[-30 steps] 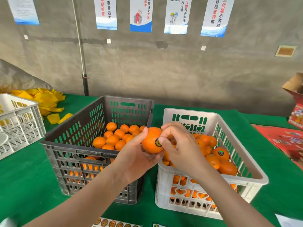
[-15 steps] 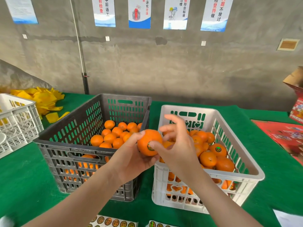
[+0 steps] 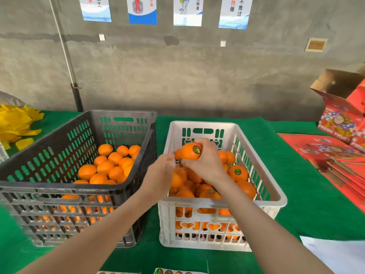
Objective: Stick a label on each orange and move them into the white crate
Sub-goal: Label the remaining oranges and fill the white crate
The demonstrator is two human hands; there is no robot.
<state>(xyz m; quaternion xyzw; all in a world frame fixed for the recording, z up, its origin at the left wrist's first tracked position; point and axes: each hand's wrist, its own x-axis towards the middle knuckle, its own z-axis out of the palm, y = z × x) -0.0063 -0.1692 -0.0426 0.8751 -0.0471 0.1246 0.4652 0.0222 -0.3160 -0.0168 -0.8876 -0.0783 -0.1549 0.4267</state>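
My right hand [image 3: 206,164] grips a labelled orange [image 3: 188,152] just above the pile inside the white crate [image 3: 276,197]; its round sticker faces up. My left hand [image 3: 160,175] hovers beside that orange at the crate's left wall, fingers relaxed and holding nothing. Several labelled oranges [image 3: 238,172] fill the white crate. The dark crate [image 3: 59,187] to the left holds several unlabelled oranges [image 3: 106,167]. Sticker sheets [image 3: 169,271] peek in at the bottom edge.
Green cloth [image 3: 308,204] covers the table. Yellow wrappers [image 3: 15,123] lie at the far left. Red fruit cartons [image 3: 339,123] and flat red cardboard [image 3: 325,151] sit at the right. A white sheet [image 3: 335,254] lies at the bottom right. A concrete wall stands behind.
The orange went from my left hand to my right hand after the sticker was pressed on, and it has moved right, over the white crate. My left hand let go.
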